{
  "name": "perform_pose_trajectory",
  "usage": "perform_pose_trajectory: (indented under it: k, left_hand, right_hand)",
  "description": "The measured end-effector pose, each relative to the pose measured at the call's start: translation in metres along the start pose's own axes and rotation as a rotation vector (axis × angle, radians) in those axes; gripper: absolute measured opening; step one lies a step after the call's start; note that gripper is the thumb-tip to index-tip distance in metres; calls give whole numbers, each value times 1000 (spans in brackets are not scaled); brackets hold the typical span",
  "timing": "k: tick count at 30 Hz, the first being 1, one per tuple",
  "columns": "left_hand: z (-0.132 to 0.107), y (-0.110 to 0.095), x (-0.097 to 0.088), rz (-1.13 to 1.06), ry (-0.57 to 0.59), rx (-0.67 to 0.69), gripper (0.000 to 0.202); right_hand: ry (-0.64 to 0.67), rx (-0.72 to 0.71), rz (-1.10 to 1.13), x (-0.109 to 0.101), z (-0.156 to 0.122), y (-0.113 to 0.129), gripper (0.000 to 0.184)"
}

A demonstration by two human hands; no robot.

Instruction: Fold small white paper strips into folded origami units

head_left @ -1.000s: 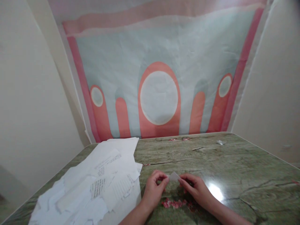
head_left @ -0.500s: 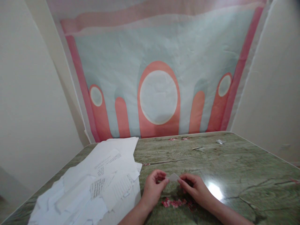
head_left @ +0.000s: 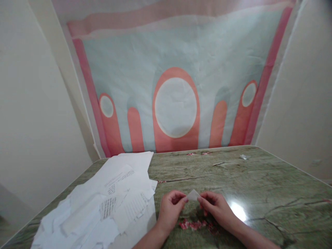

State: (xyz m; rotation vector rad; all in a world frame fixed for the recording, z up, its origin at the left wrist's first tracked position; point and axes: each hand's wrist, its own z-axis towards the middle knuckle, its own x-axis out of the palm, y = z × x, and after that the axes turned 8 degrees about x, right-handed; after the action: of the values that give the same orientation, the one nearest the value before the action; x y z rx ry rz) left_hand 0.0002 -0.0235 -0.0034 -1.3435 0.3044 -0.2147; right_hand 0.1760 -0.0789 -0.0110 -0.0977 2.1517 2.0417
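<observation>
A small folded piece of white paper point(head_left: 193, 195), with a pointed top, is held up between both hands above the table. My left hand point(head_left: 171, 206) pinches its left corner between thumb and fingers. On the opposite corner, my right hand point(head_left: 214, 206) has the same kind of pinch. The lower edge of the paper lies level with the fingertips, and the fingers hide its corners.
A heap of loose white papers point(head_left: 90, 204), some with writing, covers the left of the wood-patterned table point(head_left: 259, 186). A small crumpled scrap point(head_left: 244, 157) lies at the far right. Behind the table hangs a printed cloth point(head_left: 176, 103).
The paper has tilted slightly, so its pointed top stands a little higher. Both hands stay in nearly the same place and keep their pinch.
</observation>
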Motion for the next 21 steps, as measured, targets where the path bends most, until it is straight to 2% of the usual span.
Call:
perform_pose_trajectory:
  k: [3,8,15,18,21]
  left_hand:
    - [-3,-3,-1,65,8,46,14]
    - [-8,-12,-9,238,139,283,14]
    - [-9,-14,-19,377,296,401,22]
    - [-10,-13,-22,513,316,525,25]
    - [-9,-12,-22,631,294,725,26]
  right_hand:
    - [-8,48,62,2,0,0,44]
    - [-25,101,117,3,0,5,48]
    - [-23,130,161,3,0,5,49]
    - [-14,136,163,3,0,5,50]
    - [-2,135,146,3,-1,6,51]
